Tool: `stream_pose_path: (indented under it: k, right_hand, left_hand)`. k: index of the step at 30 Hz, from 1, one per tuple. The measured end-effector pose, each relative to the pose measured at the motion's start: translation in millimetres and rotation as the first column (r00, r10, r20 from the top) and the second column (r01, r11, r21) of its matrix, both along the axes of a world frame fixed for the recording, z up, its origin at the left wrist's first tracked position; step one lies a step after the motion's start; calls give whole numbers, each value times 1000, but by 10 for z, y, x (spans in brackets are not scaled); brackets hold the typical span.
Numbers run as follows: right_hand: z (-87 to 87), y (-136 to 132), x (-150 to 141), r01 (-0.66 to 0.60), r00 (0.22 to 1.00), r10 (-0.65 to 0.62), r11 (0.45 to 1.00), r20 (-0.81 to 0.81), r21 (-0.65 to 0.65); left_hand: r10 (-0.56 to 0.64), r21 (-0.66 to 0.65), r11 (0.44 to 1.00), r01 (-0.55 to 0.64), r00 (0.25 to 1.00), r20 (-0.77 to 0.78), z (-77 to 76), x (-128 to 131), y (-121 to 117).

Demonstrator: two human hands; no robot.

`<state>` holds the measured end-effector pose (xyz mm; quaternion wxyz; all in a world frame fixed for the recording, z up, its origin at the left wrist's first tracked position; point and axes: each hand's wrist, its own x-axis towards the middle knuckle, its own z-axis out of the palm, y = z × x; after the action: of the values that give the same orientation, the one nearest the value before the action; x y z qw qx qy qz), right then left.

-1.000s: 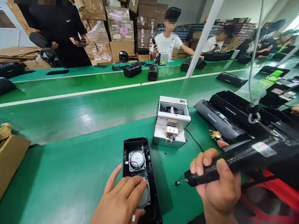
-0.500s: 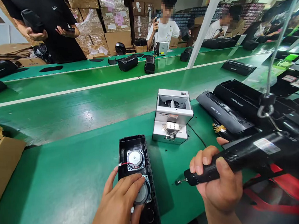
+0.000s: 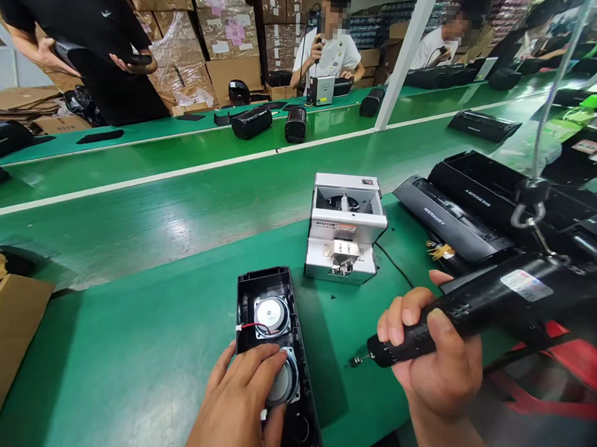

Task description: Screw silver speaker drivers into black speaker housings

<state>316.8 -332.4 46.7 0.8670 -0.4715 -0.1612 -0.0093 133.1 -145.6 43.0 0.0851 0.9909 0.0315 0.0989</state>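
My right hand [image 3: 436,351] is wrapped around a black electric screwdriver [image 3: 478,313], its bit pointing down and left above the green bench. A cable hangs the tool from above. In front of me lies an open black speaker housing [image 3: 301,317]. Inside it sit two round speaker drivers; the upper driver [image 3: 271,315] has a red and black wire with a white plug at the housing's left edge. My left hand [image 3: 242,397] closes over the lower driver [image 3: 286,379], fingers on its top and thumb below, hiding its left part.
A white screw feeder [image 3: 345,269] stands behind the housing. Black housings [image 3: 443,218] are stacked at the right, above a blurred red object [image 3: 571,371]. A cardboard box [image 3: 6,348] is at the left. Across the green conveyor [image 3: 189,204], co-workers handle black speakers.
My hands keep nearly the same pose on the driver and screwdriver. The standing co-worker has shifted the black speaker. The co-worker in white now has a hand at a black speaker.
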Motion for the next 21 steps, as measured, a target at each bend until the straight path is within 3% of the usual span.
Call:
stream_pose_path:
  k: [9,12,16,18,21]
  right_hand:
    - [-17,50,0,-12,1000,12,1000,7,12]
    - [-26,61,-12,-3,1000,3,1000,15,12]
    - [-66,94,-66,67,992,-64,997,108,-31]
    - [-114,103,-112,103,979,-89,992,181,-66]
    - [-228,86,-192,105,959,-71,988,275,-112]
  left_hand:
    - [19,-18,1000,-19,1000,-21,-65,-22,-7]
    - [-21,67,998,23,999,-33,-37,-34,-2]
    - [-160,241,958,155,987,0,-15,-53,95]
    - [-223,254,943,216,975,-1,-81,-88,173]
    - [-216,223,953,205,976,26,-291,-157,229]
